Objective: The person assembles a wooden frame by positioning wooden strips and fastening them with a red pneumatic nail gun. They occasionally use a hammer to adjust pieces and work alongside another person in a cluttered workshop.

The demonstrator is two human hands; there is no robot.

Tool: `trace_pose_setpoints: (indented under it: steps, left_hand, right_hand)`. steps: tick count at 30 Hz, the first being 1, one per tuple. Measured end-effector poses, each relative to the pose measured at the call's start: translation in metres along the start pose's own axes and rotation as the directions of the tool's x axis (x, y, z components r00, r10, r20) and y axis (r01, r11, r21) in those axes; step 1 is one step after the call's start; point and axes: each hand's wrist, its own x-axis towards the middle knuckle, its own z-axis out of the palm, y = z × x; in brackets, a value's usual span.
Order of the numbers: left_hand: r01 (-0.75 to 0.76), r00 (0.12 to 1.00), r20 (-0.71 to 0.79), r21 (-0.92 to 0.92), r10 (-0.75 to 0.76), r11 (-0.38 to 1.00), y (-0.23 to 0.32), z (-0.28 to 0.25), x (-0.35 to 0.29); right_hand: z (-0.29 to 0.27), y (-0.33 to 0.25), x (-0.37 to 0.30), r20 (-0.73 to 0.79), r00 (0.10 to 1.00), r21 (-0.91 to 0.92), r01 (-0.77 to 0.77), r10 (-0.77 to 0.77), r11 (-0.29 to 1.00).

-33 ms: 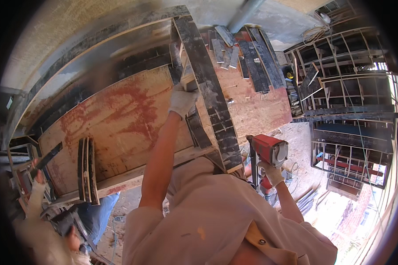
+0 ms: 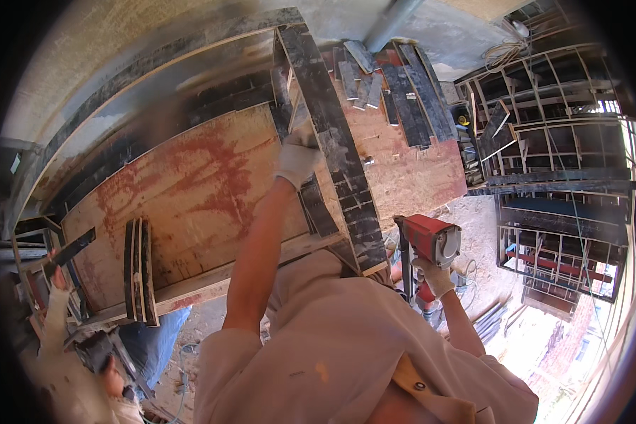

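Note:
My gloved left hand (image 2: 298, 161) reaches in beside a long dark board (image 2: 336, 141) that forms one side of a wooden frame. Its fingers are curled near a narrow wood strip (image 2: 298, 113) inside the frame; what they close on is hidden by blur and the hand. In my gloved right hand (image 2: 434, 275), at the right, is a red and black nail gun (image 2: 427, 237), held by its handle, apart from the frame. Under the frame lies a plywood panel (image 2: 191, 177) with red stains.
Cut dark boards (image 2: 406, 99) lie on the plywood beyond the frame. A bundle of curved strips (image 2: 141, 272) rests across the near left edge. At far left a co-worker's hand (image 2: 58, 275) holds a dark board (image 2: 74, 251). Slatted wooden panels (image 2: 551, 113) stand at right.
My left hand has shifted slightly, and its fingers are more closed and blurred. The co-worker's hand and dark board have moved a little at the far left. The nail gun stays put.

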Motion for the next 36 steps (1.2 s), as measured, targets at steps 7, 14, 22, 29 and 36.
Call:
trace_pose_setpoints:
  steps: [7,14,22,29,36]
  left_hand:
    - [0.132,0.985,0.146,-0.260,-0.096,0.956,0.009,0.036,-0.019]
    - [-0.043,0.995,0.088,-0.041,0.046,0.998,0.031,0.047,-0.041]
    - [-0.185,0.980,0.022,-0.269,0.198,0.945,0.024,0.067,-0.083]
    - [-0.166,0.986,-0.003,0.038,0.166,0.985,0.054,0.070,-0.087]
    - [-0.183,0.970,-0.146,0.092,0.195,0.979,0.037,0.058,-0.096]
  right_hand:
    - [-0.002,0.007,-0.007,-0.032,0.999,0.032,0.024,-0.023,0.999]
    - [-0.012,0.013,0.007,-0.004,0.997,-0.056,0.073,-0.073,0.996]
    - [0.000,-0.029,-0.002,0.066,0.993,-0.033,0.100,-0.098,0.994]
    - [0.005,-0.033,-0.008,0.076,0.997,0.029,0.031,-0.033,0.999]
    - [0.001,-0.062,-0.035,0.065,0.987,-0.147,0.154,-0.146,0.977]
